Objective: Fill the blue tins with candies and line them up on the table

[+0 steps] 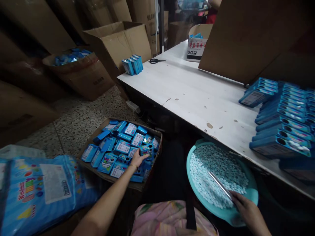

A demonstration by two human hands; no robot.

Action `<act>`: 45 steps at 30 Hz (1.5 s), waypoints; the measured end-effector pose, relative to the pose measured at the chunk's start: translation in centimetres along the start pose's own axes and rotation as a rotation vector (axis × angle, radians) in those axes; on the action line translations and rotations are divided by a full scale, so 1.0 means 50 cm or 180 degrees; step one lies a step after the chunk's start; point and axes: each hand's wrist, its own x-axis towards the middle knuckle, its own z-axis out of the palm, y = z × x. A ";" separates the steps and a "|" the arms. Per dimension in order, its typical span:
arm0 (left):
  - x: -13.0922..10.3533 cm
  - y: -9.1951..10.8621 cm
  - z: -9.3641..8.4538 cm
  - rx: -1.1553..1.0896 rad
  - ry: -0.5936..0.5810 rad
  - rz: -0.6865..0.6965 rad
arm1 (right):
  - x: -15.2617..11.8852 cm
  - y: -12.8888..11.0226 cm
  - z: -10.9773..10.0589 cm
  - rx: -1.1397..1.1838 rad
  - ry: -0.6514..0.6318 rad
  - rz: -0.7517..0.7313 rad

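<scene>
My left hand (138,158) reaches into a low open carton (82,158) on my left. Its thumb and fingers close around a small blue candy box (147,149) among many like it, some showing white label panels. To my right, my right hand (246,207) grips a slim silver metal tube (220,186). The tube slants over a turquoise basin (190,178), its far end resting at the candies. Small pale blue candies (206,193) fill much of the basin. Part of the left hand's grip is hidden behind its fingers.
A white worktable (182,95) runs past the basin. Rows of blue boxes (283,131) stand on its right; a few boxes (132,65) and scissors (155,61) lie at its far left corner. A large blue candy bag (49,190) sits lower left. Cartons (123,41) line the back.
</scene>
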 end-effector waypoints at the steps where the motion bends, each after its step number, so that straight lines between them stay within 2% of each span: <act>1: -0.025 0.020 -0.019 -0.0210 -0.0062 0.0211 | 0.006 0.004 -0.009 -0.0242 0.0052 -0.0061; 3: -0.080 0.064 -0.045 -0.0728 -0.0290 0.0502 | 0.013 0.002 -0.033 -0.0841 0.0113 -0.0189; 6: -0.154 0.120 -0.044 -0.1307 -0.0687 0.0402 | 0.011 -0.016 -0.078 -0.1601 0.0240 -0.0330; 8: -0.181 0.142 -0.024 -0.1057 -0.0734 0.0404 | 0.008 -0.025 -0.103 -0.1817 0.0394 -0.0380; 11: -0.193 0.160 0.024 0.0137 -0.0277 0.0951 | 0.012 -0.031 -0.110 -0.1974 0.0568 -0.0507; 13: -0.195 0.171 0.056 0.0718 -0.0340 0.1520 | 0.026 -0.042 -0.087 -0.1916 0.0565 -0.0506; 16: -0.209 0.192 0.097 0.1126 -0.1122 0.2198 | 0.067 -0.081 -0.017 -0.1134 0.0603 -0.0119; 18: -0.222 0.203 0.118 0.1520 -0.1418 0.2476 | 0.100 -0.116 0.037 -0.0587 0.0651 0.0049; 20: -0.233 0.209 0.133 0.1916 -0.1438 0.2611 | 0.132 -0.148 0.082 -0.0314 0.0637 0.0073; 22: -0.238 0.211 0.140 0.2091 -0.1442 0.2582 | 0.157 -0.170 0.110 -0.0134 0.0606 0.0065; 26: -0.231 0.225 0.130 0.1872 -0.1690 0.2435 | 0.171 -0.172 0.111 0.0428 0.0556 0.0034; 29: -0.221 0.249 0.126 0.1391 -0.1872 0.2217 | 0.152 -0.153 0.080 0.1222 0.0471 -0.0065; 31: -0.216 0.269 0.140 0.0942 -0.1953 0.2030 | 0.131 -0.142 0.048 0.1483 0.0422 -0.0092; 33: -0.212 0.290 0.170 0.0429 -0.1962 0.1934 | 0.105 -0.138 0.007 0.1526 0.0401 -0.0132; 37: -0.201 0.326 0.254 -0.0254 -0.1889 0.1920 | 0.047 -0.146 -0.098 0.1456 0.0351 -0.0462; 41: -0.187 0.349 0.327 -0.0274 -0.1689 0.1970 | -0.003 -0.171 -0.197 0.1186 0.0110 -0.0723; 45: -0.190 0.358 0.372 0.0118 -0.1600 0.2198 | -0.029 -0.210 -0.254 0.0302 -0.0080 -0.1002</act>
